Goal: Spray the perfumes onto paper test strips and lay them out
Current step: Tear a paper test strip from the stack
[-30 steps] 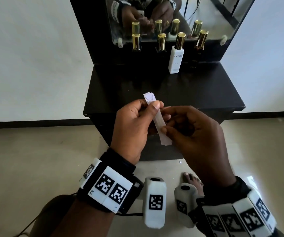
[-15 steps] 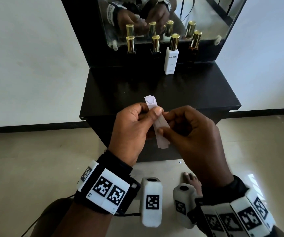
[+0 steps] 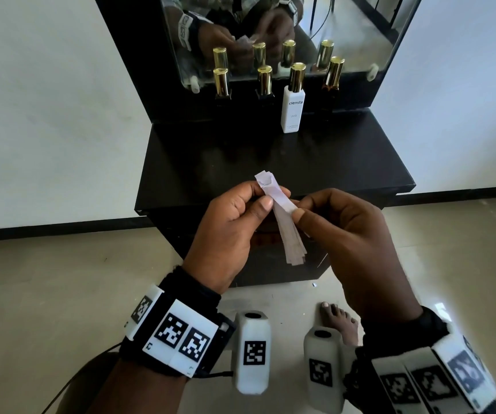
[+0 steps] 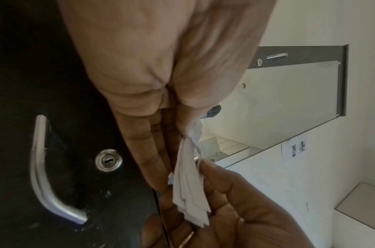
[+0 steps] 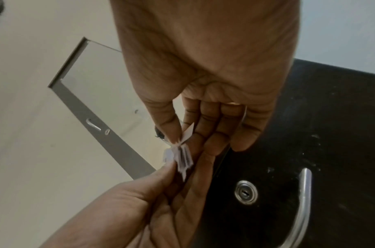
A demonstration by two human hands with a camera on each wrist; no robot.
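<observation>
A black wooden dressing cabinet point(image 3: 270, 162) with a flat top is seen against a white wall, and a frameless mirror panel point(image 3: 360, 31) is fixed upright along its back edge. Four perfume bottles are lined up along that back edge, just before the mirror: a white rectangular perfume bottle with a gold cap point(image 3: 292, 106) stands third from the left, flanked by three dark perfume bottles with gold caps point(image 3: 221, 83), one to its right and two to its left. Above the cabinet's front edge, a small bundle of narrow white paper test strips point(image 3: 285, 225) is held in the air between both hands. The bundle's upper end is pinched by the left hand point(image 3: 229, 234) between thumb and curled fingers. A single strip is pinched near mid-length by the right hand point(image 3: 357, 243) between thumb and forefinger, its other fingers loosely curled. The lower ends of the strips hang free and slightly fanned.
</observation>
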